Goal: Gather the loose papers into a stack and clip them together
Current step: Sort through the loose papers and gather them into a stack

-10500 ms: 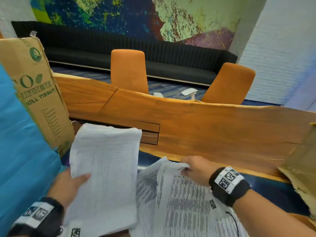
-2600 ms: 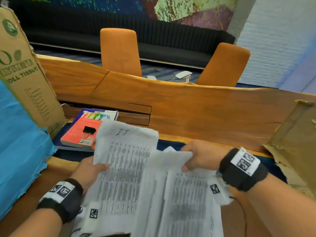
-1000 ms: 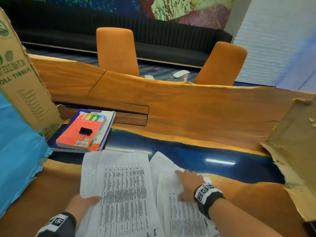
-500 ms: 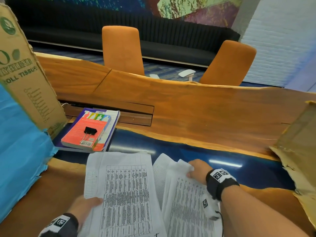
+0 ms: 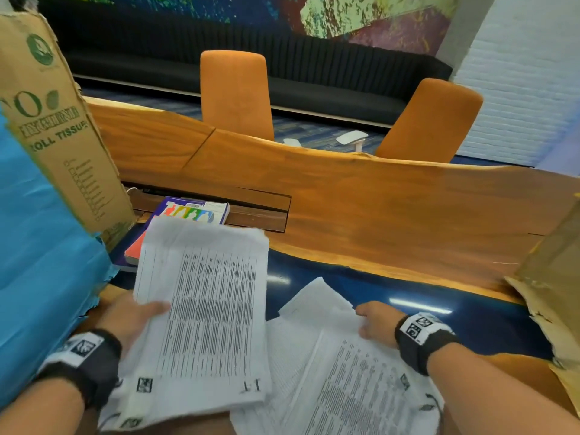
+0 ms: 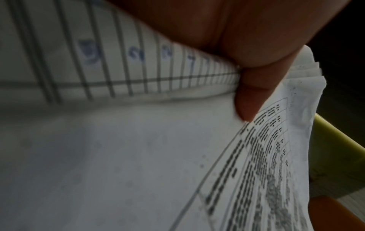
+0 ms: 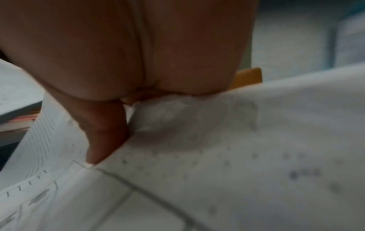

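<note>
My left hand (image 5: 131, 318) grips a stack of printed papers (image 5: 204, 309) by its left edge and holds it tilted up off the table. In the left wrist view the thumb (image 6: 250, 93) presses on the stack of papers (image 6: 138, 156). My right hand (image 5: 375, 321) pinches the right edge of the other loose sheets (image 5: 345, 378), which lie fanned on the table. The right wrist view shows its thumb (image 7: 104, 132) on top of those loose sheets (image 7: 237, 156). The lifted stack hides the binder clip.
A red and purple book (image 5: 191, 211) lies behind the lifted stack, mostly covered. A tall cardboard box (image 5: 56, 120) and blue sheeting (image 5: 37, 277) stand at the left, torn cardboard (image 5: 549, 277) at the right. The wooden table (image 5: 376, 208) has a blue strip (image 5: 470, 324).
My left hand has lifted its stack off the table, and it now covers the clip and most of the book. My right hand has shifted to the right edge of the other sheets.
</note>
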Demonstrator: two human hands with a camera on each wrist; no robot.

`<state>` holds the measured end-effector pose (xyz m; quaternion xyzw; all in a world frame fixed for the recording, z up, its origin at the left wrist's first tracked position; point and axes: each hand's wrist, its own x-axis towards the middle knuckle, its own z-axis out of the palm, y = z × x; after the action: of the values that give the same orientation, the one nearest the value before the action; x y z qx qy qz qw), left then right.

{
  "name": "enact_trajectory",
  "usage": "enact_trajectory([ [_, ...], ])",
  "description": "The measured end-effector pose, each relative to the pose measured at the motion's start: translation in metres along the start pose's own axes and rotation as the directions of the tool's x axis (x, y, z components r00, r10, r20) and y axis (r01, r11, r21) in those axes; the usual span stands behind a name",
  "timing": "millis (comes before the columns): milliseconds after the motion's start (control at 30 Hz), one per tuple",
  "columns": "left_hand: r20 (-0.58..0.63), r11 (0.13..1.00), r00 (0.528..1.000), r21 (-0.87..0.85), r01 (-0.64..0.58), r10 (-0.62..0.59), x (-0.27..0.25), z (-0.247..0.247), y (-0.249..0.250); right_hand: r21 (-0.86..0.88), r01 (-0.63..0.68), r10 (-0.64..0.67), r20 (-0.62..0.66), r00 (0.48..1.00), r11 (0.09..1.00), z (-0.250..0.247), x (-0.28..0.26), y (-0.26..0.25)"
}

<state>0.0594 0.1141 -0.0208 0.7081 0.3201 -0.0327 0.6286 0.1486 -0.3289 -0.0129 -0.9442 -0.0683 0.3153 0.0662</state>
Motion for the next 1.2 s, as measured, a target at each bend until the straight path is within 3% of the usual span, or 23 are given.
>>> enact_trajectory([
  [100, -0.013, 0.996, 0.996, 0.033, -0.085, 0.086, 0.014, -0.003, 0.03, -0.124, 0.061, -0.06, 0.007, 0.998, 0.99, -0.036, -0.026, -0.004],
  [233, 0.063, 0.997, 0.995, -0.02, -0.08, 0.081, 0.028, 0.002, 0.041, -0.16, 0.183, -0.177, 0.054, 0.983, 0.97, -0.076, -0.061, -0.011],
  [367, 0.096, 1.0, 0.995, -0.006, 0.025, -0.025, 0.025, 0.031, 0.016, -0.048, 0.321, -0.312, 0.142, 0.94, 0.946, -0.102, -0.079, -0.036],
  [500, 0.2, 0.987, 0.966, 0.047, 0.156, -0.162, -0.005, 0.078, -0.021, 0.006, 0.396, -0.396, 0.068, 0.916, 0.918, -0.108, -0.056, -0.062],
  [600, 0.219, 0.971, 0.947, 0.102, 0.216, -0.233, -0.028, 0.103, -0.046, -0.029, 0.316, -0.315, 0.035, 0.948, 0.948, -0.094, -0.03, -0.078],
  [733, 0.238, 0.961, 0.931, 0.047, 0.273, -0.276, -0.041, 0.11, -0.064, -0.088, 0.253, -0.259, -0.061, 0.964, 0.963, -0.072, -0.003, -0.095],
  [867, 0.28, 0.918, 0.889, -0.057, 0.393, -0.363, -0.045, 0.101, -0.058, 0.027, 0.169, -0.156, -0.261, 0.953, 0.985, -0.059, 0.013, -0.094],
  [967, 0.243, 0.927, 0.9, 0.0, 0.374, -0.363, -0.045, 0.092, -0.048, 0.208, 0.028, 0.047, -0.348, 0.936, 0.978, -0.055, 0.007, -0.075],
  [1067, 0.183, 0.938, 0.921, 0.12, 0.326, -0.343, -0.045, 0.084, -0.042, 0.53, -0.173, 0.344, -0.243, 0.907, 0.83, -0.032, -0.009, -0.033],
  [1200, 0.178, 0.933, 0.919, 0.14, 0.331, -0.353, -0.049, 0.088, -0.032, 0.528, -0.374, 0.443, -0.005, 0.897, 0.763, 0.031, -0.027, -0.005],
])
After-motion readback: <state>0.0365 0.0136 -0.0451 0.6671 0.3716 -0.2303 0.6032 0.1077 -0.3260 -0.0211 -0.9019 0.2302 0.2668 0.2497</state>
